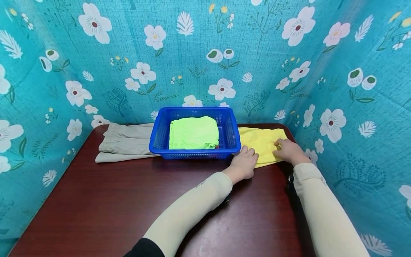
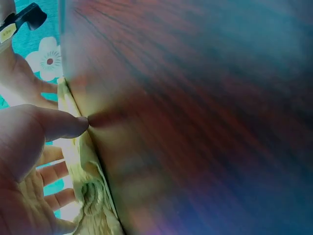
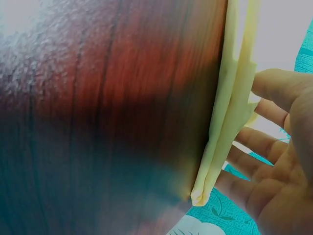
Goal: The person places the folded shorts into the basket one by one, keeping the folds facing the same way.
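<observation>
A folded yellow garment [image 1: 264, 141] lies flat at the right of the table, its left end beside the blue basket. Gathered fabric shows at that end in the left wrist view. My left hand [image 1: 243, 165] rests there with spread fingers, the thumb [image 2: 68, 125] at the garment's near edge. Toward the garment's right end, my right hand [image 1: 290, 151] pinches a small raised fold of the top layer between thumb [image 3: 274, 83] and forefinger. The other right fingers reach down to the cloth. Layered folded edges [image 3: 222, 117] show in the right wrist view.
The blue basket [image 1: 192, 154] stands at the table's back middle with a folded bright green garment [image 1: 194, 132] inside. Left of it lies a folded grey garment [image 1: 128, 139] with an elastic waistband. A flowered teal curtain [image 1: 199, 71] hangs behind the dark wooden table [image 1: 112, 200].
</observation>
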Demonstrator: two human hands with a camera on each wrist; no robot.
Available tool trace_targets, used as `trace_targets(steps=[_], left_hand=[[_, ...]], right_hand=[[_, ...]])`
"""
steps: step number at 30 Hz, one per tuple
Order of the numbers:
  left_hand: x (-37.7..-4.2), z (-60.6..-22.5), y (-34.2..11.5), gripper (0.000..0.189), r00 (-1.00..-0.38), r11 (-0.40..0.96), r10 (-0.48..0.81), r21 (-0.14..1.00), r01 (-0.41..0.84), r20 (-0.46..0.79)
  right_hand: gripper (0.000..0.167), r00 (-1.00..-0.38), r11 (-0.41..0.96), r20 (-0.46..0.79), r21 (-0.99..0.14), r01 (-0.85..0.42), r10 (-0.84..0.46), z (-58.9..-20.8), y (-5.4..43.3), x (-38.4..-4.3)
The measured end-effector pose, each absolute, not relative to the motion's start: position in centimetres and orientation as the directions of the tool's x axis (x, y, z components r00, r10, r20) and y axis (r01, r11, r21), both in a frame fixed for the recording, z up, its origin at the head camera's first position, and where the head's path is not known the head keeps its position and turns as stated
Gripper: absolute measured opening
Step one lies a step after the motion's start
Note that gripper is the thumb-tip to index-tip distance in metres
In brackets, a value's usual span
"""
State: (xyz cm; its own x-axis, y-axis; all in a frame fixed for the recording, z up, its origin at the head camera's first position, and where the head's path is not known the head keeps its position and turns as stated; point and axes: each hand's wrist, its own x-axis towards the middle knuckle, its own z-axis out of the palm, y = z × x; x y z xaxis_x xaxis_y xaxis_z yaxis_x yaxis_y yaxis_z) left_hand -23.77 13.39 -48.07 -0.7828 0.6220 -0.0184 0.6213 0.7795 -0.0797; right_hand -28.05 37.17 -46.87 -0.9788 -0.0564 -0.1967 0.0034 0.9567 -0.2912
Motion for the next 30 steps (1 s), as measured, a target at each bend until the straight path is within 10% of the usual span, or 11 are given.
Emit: trace_targets(steps=[30], left_hand=[[-24.2,-47.5,13.0,0.038,-0.695,0.688,0.714,-0.1,0.719,-0.086]], right_hand=[[0.067,-0.981,0.95,-0.182,-0.311,-0.011,-0.071,-46.8,37.2,-26.9]])
